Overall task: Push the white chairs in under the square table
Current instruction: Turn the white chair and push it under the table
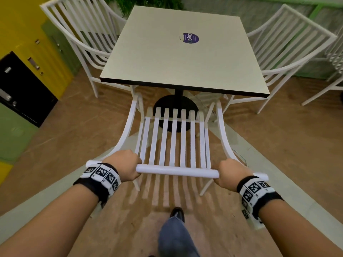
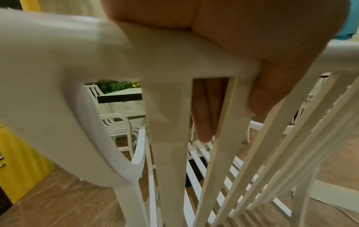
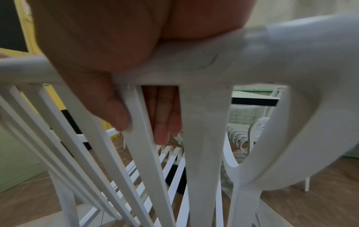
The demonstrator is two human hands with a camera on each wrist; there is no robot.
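**Both hands on the chair's top rail**

While your left hand [image 1: 124, 165] and right hand [image 1: 231, 173] each wrap the top rail of the near white chair [image 1: 174, 140] at lower centre, its seat front sits just under the square table [image 1: 178, 51]. Two more white chairs [image 1: 79, 39] flank the table at upper left and upper right.

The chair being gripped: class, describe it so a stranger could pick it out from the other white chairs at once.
Start at the square table with the purple sticker. Three white slatted chairs surround it; take the near one, its seat partly under the table's front edge. Unlike the others, its top rail is held by both hands, left hand and right hand.
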